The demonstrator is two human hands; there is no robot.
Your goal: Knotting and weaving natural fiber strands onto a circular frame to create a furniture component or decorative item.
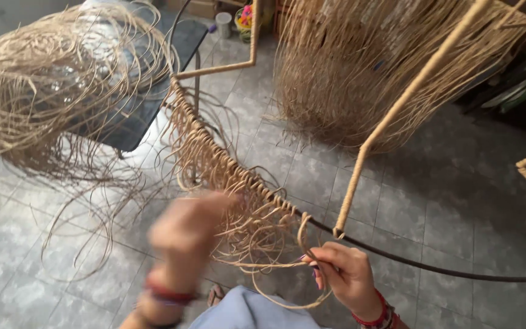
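Low in the frame, right hand pinches a looped tan cane strand taut beside the dark metal frame rod, while blurred left hand's grip cannot be told.

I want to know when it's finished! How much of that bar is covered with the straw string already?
The upper stretch of the bar already carries a row of knotted cane strands. The right hand pinches a strand looped at the bar; the left hand is blurred beside the row. From there, the dark bare rod running right is uncovered, so a long part looks left to do.
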